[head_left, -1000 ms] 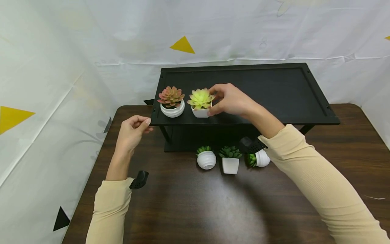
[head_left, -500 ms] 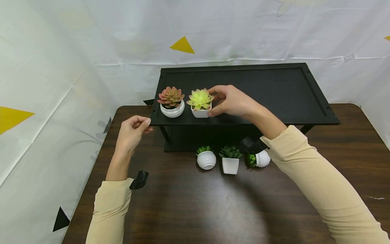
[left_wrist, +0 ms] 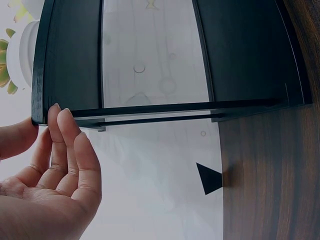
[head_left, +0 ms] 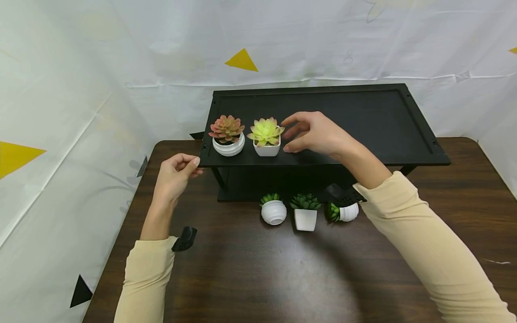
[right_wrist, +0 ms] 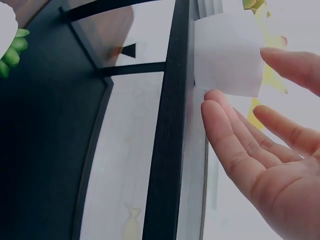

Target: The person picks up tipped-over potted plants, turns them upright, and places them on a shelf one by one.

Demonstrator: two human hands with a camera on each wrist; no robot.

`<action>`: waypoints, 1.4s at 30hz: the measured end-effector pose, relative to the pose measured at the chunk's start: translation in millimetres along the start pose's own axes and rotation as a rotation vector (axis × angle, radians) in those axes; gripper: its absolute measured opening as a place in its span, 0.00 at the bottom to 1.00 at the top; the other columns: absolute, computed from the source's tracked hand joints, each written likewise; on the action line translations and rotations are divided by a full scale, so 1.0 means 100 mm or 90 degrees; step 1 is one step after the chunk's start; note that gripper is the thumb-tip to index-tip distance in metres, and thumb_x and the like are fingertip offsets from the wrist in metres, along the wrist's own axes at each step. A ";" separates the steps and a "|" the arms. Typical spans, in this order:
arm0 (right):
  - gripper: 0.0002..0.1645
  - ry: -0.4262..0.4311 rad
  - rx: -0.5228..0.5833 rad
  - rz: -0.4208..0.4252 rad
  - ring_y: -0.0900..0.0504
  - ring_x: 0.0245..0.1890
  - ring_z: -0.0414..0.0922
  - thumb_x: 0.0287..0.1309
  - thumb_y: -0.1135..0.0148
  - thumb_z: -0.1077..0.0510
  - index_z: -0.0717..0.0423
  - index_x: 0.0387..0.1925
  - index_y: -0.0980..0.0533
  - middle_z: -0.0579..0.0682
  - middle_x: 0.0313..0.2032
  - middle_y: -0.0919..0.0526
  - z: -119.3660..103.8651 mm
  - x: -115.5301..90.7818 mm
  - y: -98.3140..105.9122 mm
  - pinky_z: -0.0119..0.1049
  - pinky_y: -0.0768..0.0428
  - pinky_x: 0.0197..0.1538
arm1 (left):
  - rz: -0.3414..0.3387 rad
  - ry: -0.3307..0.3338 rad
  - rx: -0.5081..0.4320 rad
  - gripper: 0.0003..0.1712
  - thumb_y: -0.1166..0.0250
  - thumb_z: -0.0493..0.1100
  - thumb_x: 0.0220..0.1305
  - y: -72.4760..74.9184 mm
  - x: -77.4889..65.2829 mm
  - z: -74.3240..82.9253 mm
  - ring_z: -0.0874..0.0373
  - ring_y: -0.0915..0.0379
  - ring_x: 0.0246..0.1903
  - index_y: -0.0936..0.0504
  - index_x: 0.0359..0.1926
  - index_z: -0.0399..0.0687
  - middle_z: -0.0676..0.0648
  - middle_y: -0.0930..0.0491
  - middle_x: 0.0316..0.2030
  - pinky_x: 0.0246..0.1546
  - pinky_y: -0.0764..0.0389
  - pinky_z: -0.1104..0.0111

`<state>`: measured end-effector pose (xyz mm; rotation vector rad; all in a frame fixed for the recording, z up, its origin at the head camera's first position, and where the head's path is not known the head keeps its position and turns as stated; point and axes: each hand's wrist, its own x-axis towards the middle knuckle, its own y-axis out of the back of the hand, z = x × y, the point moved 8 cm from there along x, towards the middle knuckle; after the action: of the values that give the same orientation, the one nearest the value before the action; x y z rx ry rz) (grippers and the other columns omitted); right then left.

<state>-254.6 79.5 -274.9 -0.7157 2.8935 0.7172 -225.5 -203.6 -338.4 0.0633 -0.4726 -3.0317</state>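
Note:
A black two-tier shelf (head_left: 343, 121) stands on the table. My left hand (head_left: 175, 175) pinches its front left corner, the thumb above and the fingertips below in the left wrist view. On the top board stand a reddish succulent (head_left: 227, 134) in a round white pot and a yellow-green succulent (head_left: 266, 137) in a square white pot, both upright. My right hand (head_left: 317, 133) hovers just right of the square pot (right_wrist: 229, 55), fingers loosely bent and apart from it, holding nothing.
Before the shelf on the dark wood table (head_left: 258, 278) are a tilted round-potted green succulent (head_left: 274, 211), an upright square-potted one (head_left: 305, 213) and one lying on its side (head_left: 343, 211). A white sheet (head_left: 161, 54) hangs behind and at the left.
My right hand has let go of the yellow-green succulent's pot and drawn a little to the right. The pot barely shifted left before that. My left hand has not moved.

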 end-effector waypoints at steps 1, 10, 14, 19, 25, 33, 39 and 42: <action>0.32 -0.001 0.004 0.001 0.19 0.40 0.52 0.53 0.37 0.69 0.63 0.60 0.34 0.64 0.49 0.24 0.00 -0.01 0.01 0.44 0.21 0.46 | 0.001 0.000 0.000 0.14 0.43 0.39 0.66 0.00 0.00 0.00 0.66 0.23 0.26 0.25 0.44 0.29 0.52 0.24 0.26 0.37 0.22 0.75; 0.29 0.001 0.002 0.006 0.18 0.38 0.52 0.53 0.36 0.69 0.65 0.57 0.31 0.64 0.47 0.23 0.01 -0.12 0.07 0.44 0.20 0.45 | 0.001 0.004 0.003 0.14 0.43 0.39 0.66 -0.01 0.00 0.00 0.66 0.23 0.27 0.25 0.44 0.29 0.51 0.23 0.27 0.40 0.21 0.71; 0.27 0.005 -0.007 0.010 0.18 0.36 0.51 0.53 0.37 0.69 0.65 0.56 0.30 0.63 0.46 0.22 0.02 -0.17 0.09 0.44 0.20 0.44 | 0.002 0.002 -0.002 0.13 0.43 0.39 0.66 -0.01 0.00 0.00 0.66 0.23 0.26 0.25 0.44 0.29 0.51 0.23 0.27 0.39 0.21 0.72; 0.25 0.016 -0.017 0.013 0.18 0.34 0.51 0.53 0.37 0.68 0.65 0.54 0.29 0.63 0.45 0.22 0.02 -0.23 0.09 0.44 0.20 0.43 | 0.004 0.000 -0.003 0.13 0.43 0.38 0.66 0.00 0.00 0.00 0.62 0.22 0.28 0.25 0.43 0.29 0.53 0.24 0.25 0.38 0.21 0.73; 0.23 0.021 -0.014 0.009 0.18 0.34 0.52 0.54 0.38 0.69 0.67 0.53 0.29 0.63 0.43 0.21 0.05 -0.30 0.08 0.44 0.20 0.42 | 0.003 0.004 0.000 0.14 0.43 0.39 0.66 -0.01 0.00 0.00 0.64 0.22 0.27 0.25 0.44 0.29 0.52 0.24 0.26 0.38 0.21 0.73; 0.25 0.025 -0.029 -0.010 0.18 0.32 0.43 0.55 0.38 0.67 0.68 0.55 0.31 0.63 0.44 0.22 0.09 -0.39 0.09 0.38 0.20 0.41 | 0.003 0.002 -0.007 0.13 0.43 0.38 0.67 -0.01 0.00 0.00 0.66 0.23 0.26 0.25 0.44 0.29 0.51 0.24 0.27 0.39 0.21 0.72; 0.24 0.025 -0.019 -0.008 0.18 0.32 0.42 0.55 0.37 0.66 0.68 0.54 0.30 0.61 0.43 0.21 0.16 -0.46 0.10 0.37 0.20 0.41 | 0.003 0.000 -0.008 0.13 0.43 0.38 0.67 -0.01 0.00 0.00 0.66 0.23 0.26 0.25 0.44 0.29 0.54 0.24 0.26 0.41 0.21 0.68; 0.23 0.026 -0.013 -0.009 0.18 0.33 0.42 0.55 0.36 0.65 0.68 0.52 0.29 0.60 0.42 0.21 0.20 -0.50 0.10 0.36 0.21 0.42 | 0.004 -0.002 -0.008 0.13 0.43 0.38 0.66 -0.01 0.00 0.00 0.66 0.23 0.26 0.25 0.44 0.29 0.54 0.24 0.25 0.41 0.21 0.67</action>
<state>-215.3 117.8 -279.6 -0.7608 2.9192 0.7405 -225.5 -202.3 -338.4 0.0563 -0.4526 -3.0295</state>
